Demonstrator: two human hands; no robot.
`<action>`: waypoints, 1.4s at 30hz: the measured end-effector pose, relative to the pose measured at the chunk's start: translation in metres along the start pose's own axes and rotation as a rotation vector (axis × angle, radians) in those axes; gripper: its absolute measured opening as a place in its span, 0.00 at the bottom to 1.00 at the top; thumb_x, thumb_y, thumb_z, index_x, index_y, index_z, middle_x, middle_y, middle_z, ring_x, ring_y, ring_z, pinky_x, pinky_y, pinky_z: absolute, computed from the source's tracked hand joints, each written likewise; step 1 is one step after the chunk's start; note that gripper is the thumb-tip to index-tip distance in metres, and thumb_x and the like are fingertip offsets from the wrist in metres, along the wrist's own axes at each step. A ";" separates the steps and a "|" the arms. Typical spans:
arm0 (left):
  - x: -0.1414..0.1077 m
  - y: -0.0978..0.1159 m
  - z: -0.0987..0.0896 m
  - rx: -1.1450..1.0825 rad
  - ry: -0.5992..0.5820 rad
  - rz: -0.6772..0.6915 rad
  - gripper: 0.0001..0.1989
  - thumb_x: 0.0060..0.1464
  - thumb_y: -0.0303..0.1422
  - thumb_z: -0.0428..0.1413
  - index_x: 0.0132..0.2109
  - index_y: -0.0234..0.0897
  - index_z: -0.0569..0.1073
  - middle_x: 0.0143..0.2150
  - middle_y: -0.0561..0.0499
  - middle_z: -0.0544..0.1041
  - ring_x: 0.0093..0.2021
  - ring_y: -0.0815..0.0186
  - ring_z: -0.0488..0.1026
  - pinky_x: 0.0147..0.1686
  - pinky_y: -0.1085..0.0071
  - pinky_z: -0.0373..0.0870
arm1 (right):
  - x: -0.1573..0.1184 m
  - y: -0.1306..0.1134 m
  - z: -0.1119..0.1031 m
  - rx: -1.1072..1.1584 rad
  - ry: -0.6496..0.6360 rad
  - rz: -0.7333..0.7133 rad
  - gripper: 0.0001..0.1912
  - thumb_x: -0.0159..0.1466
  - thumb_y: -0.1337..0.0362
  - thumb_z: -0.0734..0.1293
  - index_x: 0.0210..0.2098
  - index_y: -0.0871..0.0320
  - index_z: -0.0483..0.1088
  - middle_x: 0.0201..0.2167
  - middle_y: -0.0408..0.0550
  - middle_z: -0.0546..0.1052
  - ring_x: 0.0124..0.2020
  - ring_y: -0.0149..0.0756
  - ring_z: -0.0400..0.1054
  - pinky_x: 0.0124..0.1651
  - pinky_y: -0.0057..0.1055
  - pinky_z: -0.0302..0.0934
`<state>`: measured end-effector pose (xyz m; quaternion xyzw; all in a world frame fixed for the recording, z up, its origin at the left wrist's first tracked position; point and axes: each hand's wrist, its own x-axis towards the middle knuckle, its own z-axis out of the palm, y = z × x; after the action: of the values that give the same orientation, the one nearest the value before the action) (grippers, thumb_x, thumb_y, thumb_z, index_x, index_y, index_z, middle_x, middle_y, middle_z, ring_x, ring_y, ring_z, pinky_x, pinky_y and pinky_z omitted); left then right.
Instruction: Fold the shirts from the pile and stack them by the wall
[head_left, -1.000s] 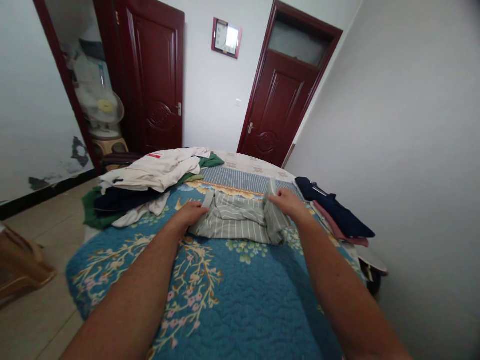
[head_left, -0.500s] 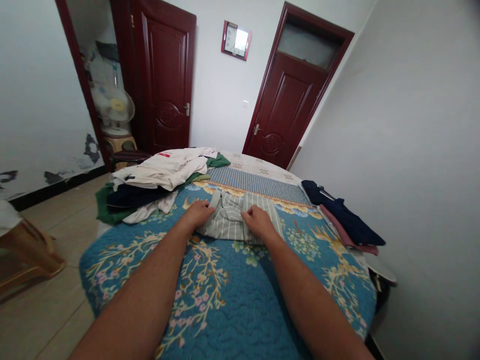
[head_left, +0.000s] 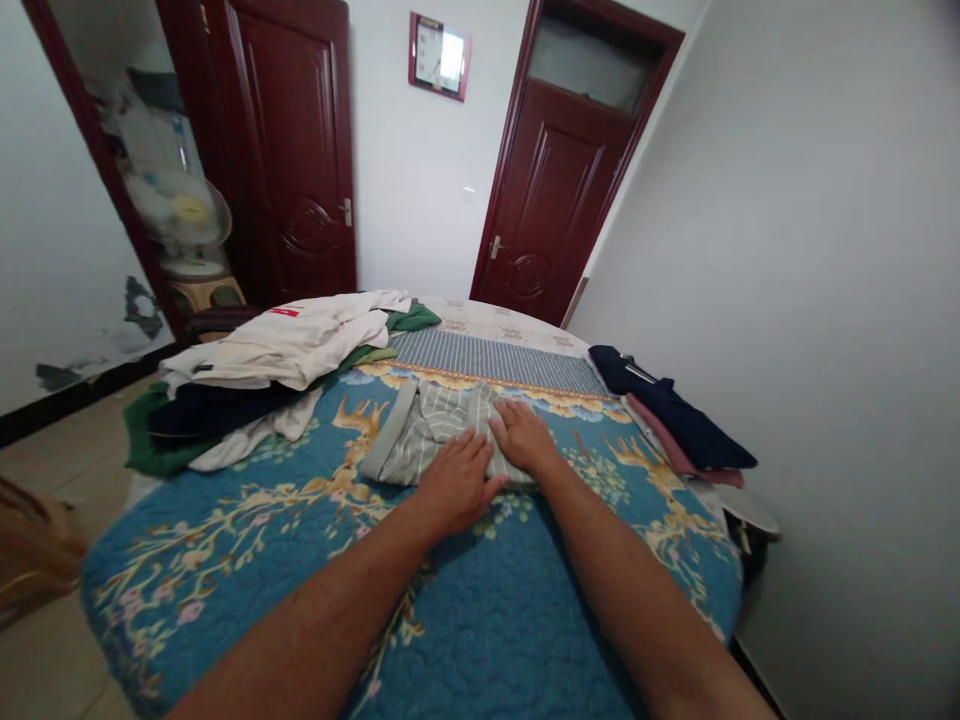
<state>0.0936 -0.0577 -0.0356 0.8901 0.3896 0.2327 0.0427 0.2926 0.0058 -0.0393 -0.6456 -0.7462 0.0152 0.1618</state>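
Note:
A grey-green shirt with white stripes point(head_left: 409, 440) lies folded into a flat bundle on the blue floral bedspread point(head_left: 510, 610). My left hand point(head_left: 459, 482) rests on the front middle of the shirt, fingers stretched out and pointing away from me. Just to its right, my right hand point(head_left: 521, 435) lies flat on the shirt's right part, its fingers extended toward the left. Both palms press on the cloth without gripping it. Part of the shirt's right side is hidden under my right hand and wrist.
Loose clothes, with a cream-white shirt point(head_left: 292, 345) on top, are heaped at the bed's left. A folded navy garment point(head_left: 667, 410) lies over a pink one point(head_left: 660, 440) at the right edge. Beyond the bed stand dark red doors point(head_left: 559, 200); a wooden stool point(head_left: 37, 550) is at left.
My left hand has let go of the shirt's left edge and moved right onto its middle. My right hand has opened from a pinch and flattened on the cloth. The view has shifted slightly.

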 end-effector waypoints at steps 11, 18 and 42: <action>0.022 -0.011 -0.015 0.021 -0.108 -0.065 0.22 0.72 0.41 0.46 0.62 0.40 0.77 0.59 0.37 0.82 0.63 0.46 0.76 0.66 0.48 0.67 | 0.028 0.010 -0.006 0.076 -0.121 0.062 0.36 0.78 0.40 0.52 0.72 0.54 0.66 0.76 0.56 0.63 0.79 0.50 0.50 0.76 0.54 0.47; 0.075 -0.016 0.007 0.061 -0.021 -0.039 0.23 0.71 0.33 0.44 0.66 0.34 0.72 0.68 0.35 0.75 0.71 0.48 0.69 0.70 0.47 0.63 | 0.027 0.019 0.003 0.099 -0.023 0.028 0.28 0.80 0.51 0.50 0.71 0.53 0.67 0.75 0.53 0.66 0.77 0.45 0.54 0.77 0.51 0.48; 0.084 -0.041 0.042 0.222 -0.037 -0.203 0.34 0.75 0.48 0.41 0.75 0.31 0.64 0.78 0.29 0.60 0.79 0.44 0.55 0.74 0.41 0.52 | -0.074 0.027 0.004 0.006 0.022 0.082 0.41 0.76 0.43 0.58 0.80 0.58 0.51 0.81 0.64 0.48 0.79 0.65 0.46 0.76 0.64 0.41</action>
<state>0.1342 0.0345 -0.0514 0.8494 0.5003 0.1661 -0.0256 0.3264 -0.0607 -0.0654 -0.6753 -0.7172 0.0169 0.1709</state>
